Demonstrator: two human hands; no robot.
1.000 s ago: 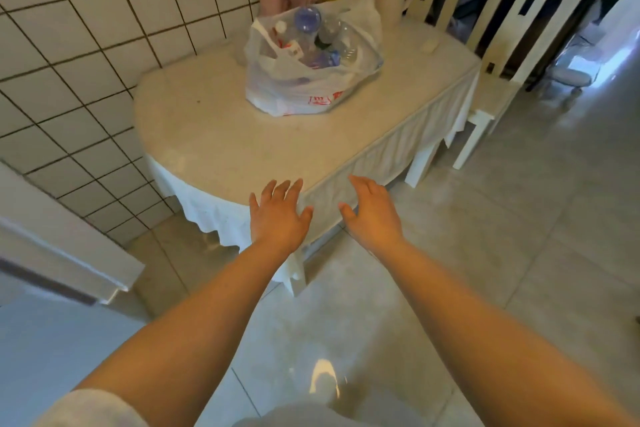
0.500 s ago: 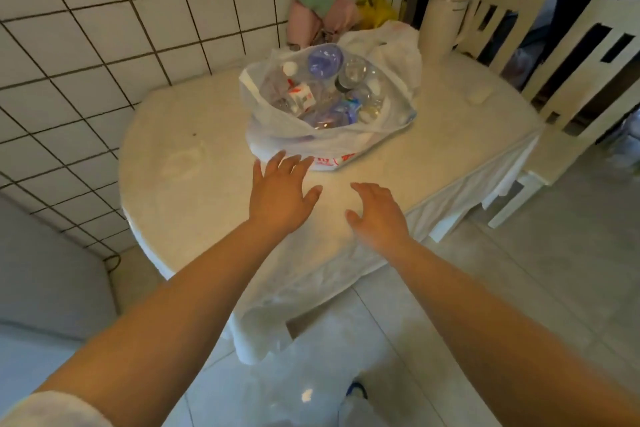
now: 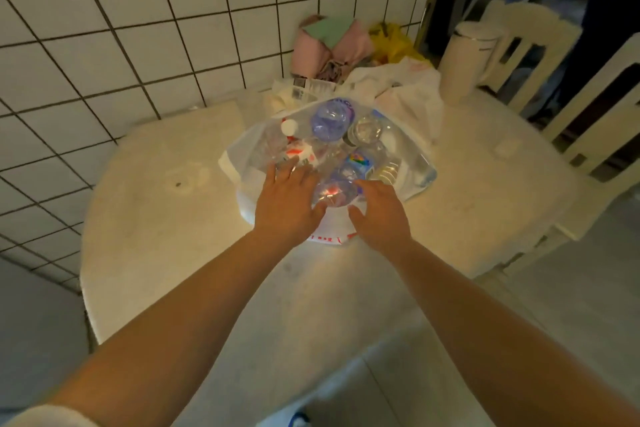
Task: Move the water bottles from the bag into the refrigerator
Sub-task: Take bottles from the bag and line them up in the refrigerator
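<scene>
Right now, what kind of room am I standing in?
Most likely a home kitchen or dining corner. A tiled wall backs a cloth-covered dining table, cream dining chairs stand beside it, and a plastic bag of water bottles sits on top.
</scene>
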